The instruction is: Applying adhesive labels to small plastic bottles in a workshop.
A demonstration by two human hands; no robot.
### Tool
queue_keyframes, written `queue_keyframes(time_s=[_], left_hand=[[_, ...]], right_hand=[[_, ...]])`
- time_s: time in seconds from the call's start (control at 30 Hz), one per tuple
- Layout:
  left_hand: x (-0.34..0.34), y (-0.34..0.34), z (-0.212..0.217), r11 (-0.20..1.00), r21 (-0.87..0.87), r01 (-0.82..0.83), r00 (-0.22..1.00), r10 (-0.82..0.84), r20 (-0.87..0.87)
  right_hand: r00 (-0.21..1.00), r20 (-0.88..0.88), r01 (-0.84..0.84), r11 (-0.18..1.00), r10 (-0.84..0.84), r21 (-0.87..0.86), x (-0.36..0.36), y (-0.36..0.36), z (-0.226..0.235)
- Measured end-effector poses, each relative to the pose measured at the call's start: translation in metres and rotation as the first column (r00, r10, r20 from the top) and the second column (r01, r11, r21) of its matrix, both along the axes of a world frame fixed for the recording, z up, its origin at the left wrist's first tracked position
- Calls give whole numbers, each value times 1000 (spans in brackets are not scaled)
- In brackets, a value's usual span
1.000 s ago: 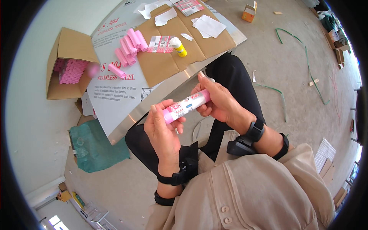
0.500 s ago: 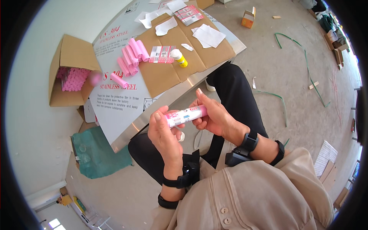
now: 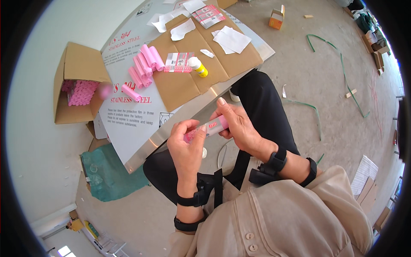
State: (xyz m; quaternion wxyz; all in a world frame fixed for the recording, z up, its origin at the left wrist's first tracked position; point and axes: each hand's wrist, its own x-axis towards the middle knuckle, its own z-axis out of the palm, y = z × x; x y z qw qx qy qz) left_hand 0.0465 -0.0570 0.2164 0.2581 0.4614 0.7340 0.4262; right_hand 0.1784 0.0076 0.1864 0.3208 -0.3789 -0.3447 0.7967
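Observation:
Over my lap, a pink roll with a printed label wrapped around it (image 3: 217,125) lies between my two hands. My left hand (image 3: 186,147) is closed around its left end, the thumb pressed across the label. The right end sits in the curled fingers of my right hand (image 3: 245,130), whose thumb points upward. Beyond my hands, on the table, stands a yellow glue stick with a white cap (image 3: 198,67). Beside it lie flat printed labels (image 3: 176,63). Several bare pink rolls (image 3: 147,60) are piled to the left of these, and one single pink roll (image 3: 131,93) lies nearer.
A flattened cardboard sheet (image 3: 188,88) covers part of the table (image 3: 132,137), with torn white paper (image 3: 231,40) and another label stack (image 3: 207,16) on it. At the left, an open carton (image 3: 83,55) holds many pink rolls. Green strapping (image 3: 338,53) lies on the floor.
My left hand has shifted its grip, and its thumb now lies across the label. The roll has turned, so different printing faces up. My right hand has barely moved.

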Motion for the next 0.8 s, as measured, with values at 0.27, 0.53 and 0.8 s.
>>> queue_keyframes(time_s=[0.27,0.53,0.8], left_hand=[[4,1,7,983,-162,89,950,-35,310],[9,-1,8,975,-208,79,963,-21,270],[8,-1,8,984,-163,71,918,0,398]], right_hand=[[989,94,-114,993,110,37,3,14,1],[989,68,-129,991,128,15,0,12,4],[986,38,-161,987,161,7,2,15,1]])
